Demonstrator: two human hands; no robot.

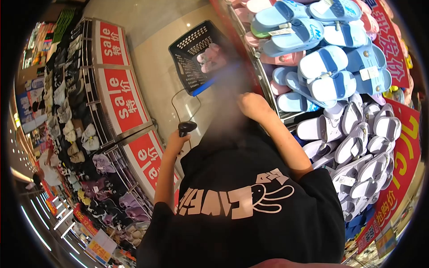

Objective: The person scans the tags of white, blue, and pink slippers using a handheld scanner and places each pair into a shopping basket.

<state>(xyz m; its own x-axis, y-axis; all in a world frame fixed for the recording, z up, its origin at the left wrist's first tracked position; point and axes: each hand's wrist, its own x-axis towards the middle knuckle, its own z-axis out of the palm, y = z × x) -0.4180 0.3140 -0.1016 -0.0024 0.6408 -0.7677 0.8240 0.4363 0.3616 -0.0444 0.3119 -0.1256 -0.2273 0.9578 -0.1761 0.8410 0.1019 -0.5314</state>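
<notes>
The left hand (176,141) is wrapping its fingers round a black grip (187,127) near the basket (180,68), probably light, stiff, best held there; the right hand's (254,106) fingers are curling inward.

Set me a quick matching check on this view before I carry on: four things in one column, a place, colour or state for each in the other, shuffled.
1. Shopping basket
2. Left hand
3. Blue slippers
4. Sale signs

A. Red and white, along the left-hand racks
B. Pink items inside
C. At the right of the picture, near white ones
D. Closed on a black device

Pairs: 1-B, 2-D, 3-C, 4-A
</notes>
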